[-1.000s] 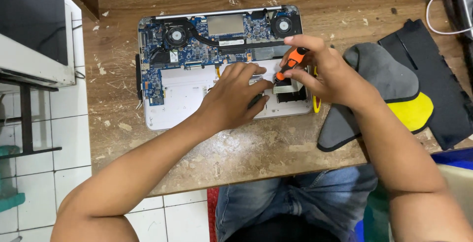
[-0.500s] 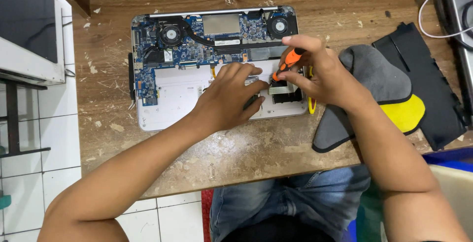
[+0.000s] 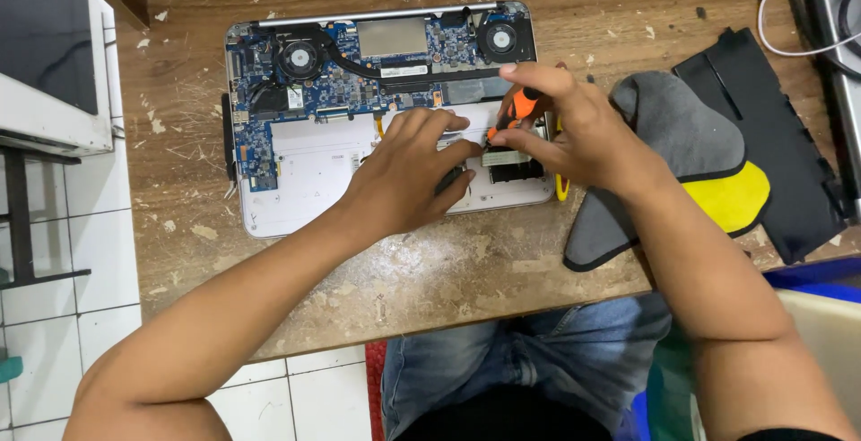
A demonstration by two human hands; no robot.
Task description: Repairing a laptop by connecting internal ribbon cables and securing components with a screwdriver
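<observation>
My right hand [image 3: 574, 131], fingers curled shut, pinches an orange-handled screwdriver [image 3: 518, 109] over the opened laptop [image 3: 314, 172] on the worktop [image 3: 430, 270]. My left hand [image 3: 413, 172] lies half-open, fingertips pressing the laptop's interior. Grey-and-yellow cloth [image 3: 691, 163] just right.

Bright, even overhead light; soft shadows beneath both forearms; sharp throughout, with slight wide-angle bending at edges.

A worn brown wooden table [image 3: 430, 270], scuffed and flecked with pale chips, carries an opened silver laptop [image 3: 314, 172] with its blue circuit board exposed. Just right of it lies a grey-and-yellow cloth [image 3: 691, 154], overlapping a flat black panel [image 3: 780, 136].
</observation>
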